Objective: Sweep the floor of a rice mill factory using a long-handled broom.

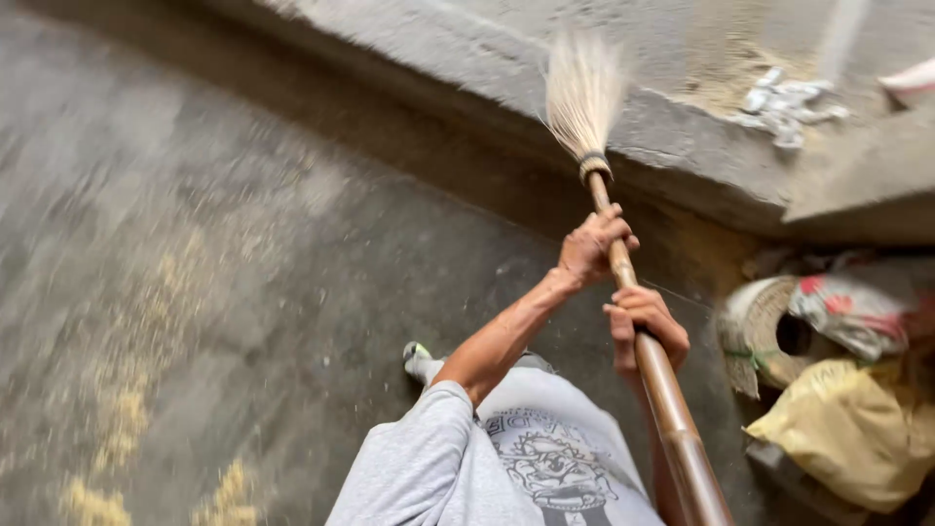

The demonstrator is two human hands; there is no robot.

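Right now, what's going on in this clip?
A person holds a long broom with both hands: the left hand grips the wooden handle higher up, near the bristles, and the right hand grips lower down. The bristles point at a concrete ledge. Yellowish grain is scattered over the grey floor. Sacks lie at the right.

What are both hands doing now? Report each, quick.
Left hand: closed on the broom handle, higher up.
Right hand: closed on the same handle, lower.
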